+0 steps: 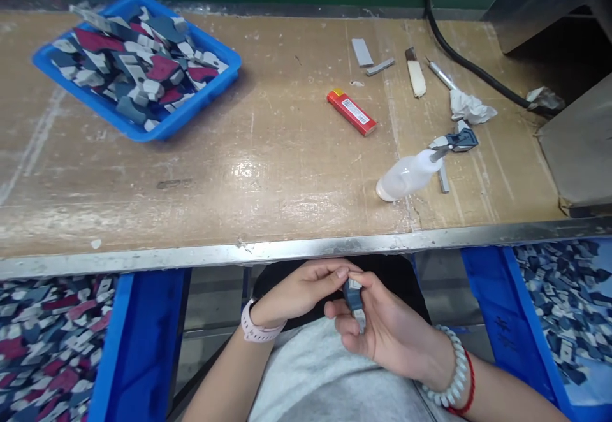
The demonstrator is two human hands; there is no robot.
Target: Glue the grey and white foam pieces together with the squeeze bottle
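Just below the table's front edge, I hold a small dark blue and light grey moulded part (354, 299) over my lap. My right hand (389, 329) grips it between thumb and curled fingers. The thumb and fingertips of my left hand (306, 288) pinch at its upper end, right against the right thumb. What lies between those fingertips is partly hidden. On the table, nearest the hands, a translucent white squeeze bottle (408, 176) with a narrow tip stands at a tilt in this view.
A blue tray (194, 113) of blue, grey and red parts sits back left. A red box (352, 113), a brush-like tool (415, 74), crumpled tissue (471, 107) and another part (463, 138) lie to the right. Blue bins (112, 345) (516, 326) flank my lap. A black cable (466, 65) runs near metal equipment.
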